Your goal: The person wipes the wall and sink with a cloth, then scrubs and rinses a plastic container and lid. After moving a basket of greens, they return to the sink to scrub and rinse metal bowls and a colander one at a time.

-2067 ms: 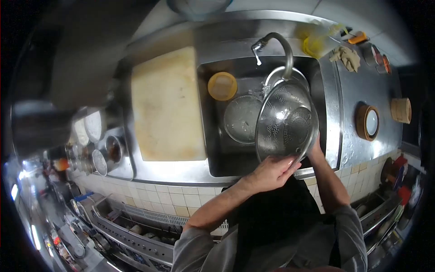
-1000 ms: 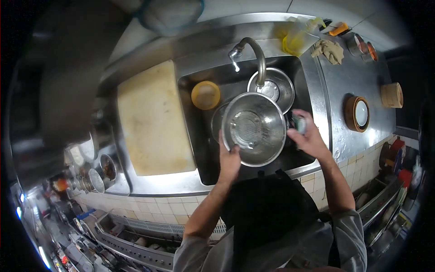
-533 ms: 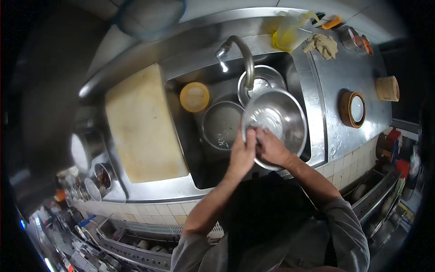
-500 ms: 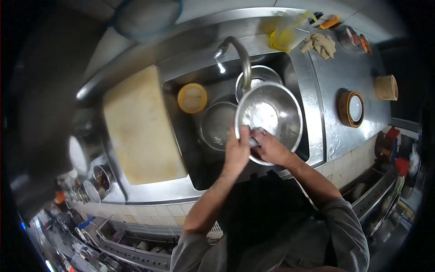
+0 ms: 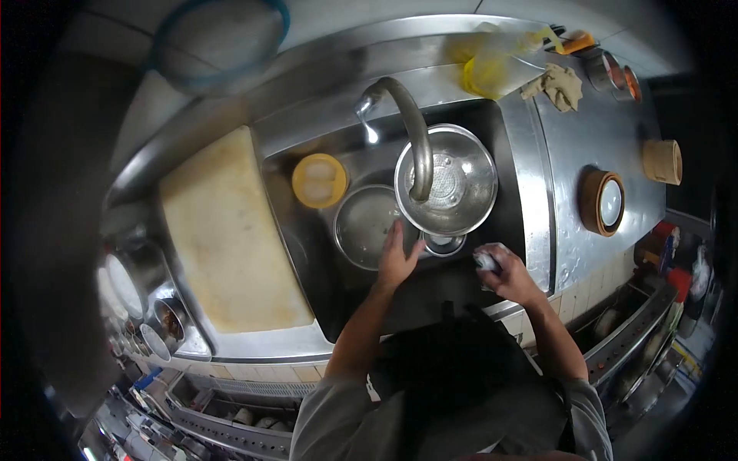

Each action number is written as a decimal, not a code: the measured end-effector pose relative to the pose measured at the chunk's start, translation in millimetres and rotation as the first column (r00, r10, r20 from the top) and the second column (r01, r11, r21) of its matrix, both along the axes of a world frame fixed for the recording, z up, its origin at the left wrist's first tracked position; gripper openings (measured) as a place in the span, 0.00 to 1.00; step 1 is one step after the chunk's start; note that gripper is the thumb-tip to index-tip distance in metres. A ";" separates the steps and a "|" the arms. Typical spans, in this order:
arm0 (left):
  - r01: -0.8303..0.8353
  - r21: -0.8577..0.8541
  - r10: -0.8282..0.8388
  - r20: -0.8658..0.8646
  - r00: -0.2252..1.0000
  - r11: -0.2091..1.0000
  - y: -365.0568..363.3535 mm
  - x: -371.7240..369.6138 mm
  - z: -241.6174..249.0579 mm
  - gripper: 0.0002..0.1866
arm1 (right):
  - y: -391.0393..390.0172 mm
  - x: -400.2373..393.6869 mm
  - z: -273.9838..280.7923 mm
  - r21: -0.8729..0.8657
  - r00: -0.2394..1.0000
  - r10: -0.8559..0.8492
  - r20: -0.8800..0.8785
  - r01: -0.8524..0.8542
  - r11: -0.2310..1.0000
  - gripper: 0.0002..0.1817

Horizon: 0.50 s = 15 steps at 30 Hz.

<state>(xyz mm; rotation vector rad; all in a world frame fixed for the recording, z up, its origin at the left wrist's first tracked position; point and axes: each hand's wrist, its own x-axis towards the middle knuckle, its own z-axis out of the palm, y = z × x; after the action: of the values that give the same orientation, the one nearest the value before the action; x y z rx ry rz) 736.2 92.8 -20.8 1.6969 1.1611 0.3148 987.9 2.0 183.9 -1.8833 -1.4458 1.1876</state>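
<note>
My left hand (image 5: 397, 257) hovers with its fingers apart over the right side of a round metal pan (image 5: 361, 230) in the sink. It holds nothing. To the right, my right hand (image 5: 513, 276) is closed around a crumpled grey-white scrubber (image 5: 486, 262), mostly covered by the fingers. A shiny steel colander (image 5: 465, 200), its bottom dotted with small holes, sits in the sink partly behind the tap (image 5: 419, 146). Below its near rim shows part of another metal bowl (image 5: 444, 247).
The sink (image 5: 307, 261) also holds a yellow bowl (image 5: 298, 184) with pale pieces in it. A cutting board (image 5: 231, 238) lies left of it. At the right are a yellow-liquid bottle (image 5: 492, 73), a beige cloth (image 5: 565, 88) and a wooden steamer (image 5: 592, 203).
The steel colander has left my hands and now rests in the sink beneath the tap. My hands have parted; the right moved right with the scrubber, and the left has opened.
</note>
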 end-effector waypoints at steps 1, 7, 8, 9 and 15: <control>0.169 -0.059 -0.179 -0.297 0.938 0.984 -5.9 -12.3 -2.1 0.53 | -9.3 2.3 -3.6 -0.031 0.999 -0.031 -0.021 0.031 0.999 0.24; 0.350 -0.338 -0.487 -0.618 0.618 0.874 -17.7 -39.4 -60.6 0.21 | -21.0 12.6 13.0 -0.024 0.999 0.040 0.010 -0.040 0.999 0.24; 0.379 -0.377 -0.534 -0.621 0.573 0.845 -13.7 -37.4 -51.2 0.16 | -18.5 13.0 18.4 -0.043 1.000 0.017 -0.010 -0.017 0.999 0.24; 0.380 -0.366 -0.527 -0.626 0.575 0.850 -10.6 -39.9 -44.4 0.16 | -15.5 14.4 19.7 -0.031 1.000 0.017 -0.007 -0.017 0.999 0.24; 0.326 -0.194 -0.378 -0.391 0.839 0.925 4.6 -56.3 54.3 0.15 | -6.2 4.5 10.9 -0.017 0.991 0.084 0.101 -0.083 0.996 0.28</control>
<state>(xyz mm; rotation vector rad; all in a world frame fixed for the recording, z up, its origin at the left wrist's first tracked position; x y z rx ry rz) 679.9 97.3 33.5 1.8810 1.1105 -0.3690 992.4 -4.2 194.8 -1.9336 -1.5887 1.1559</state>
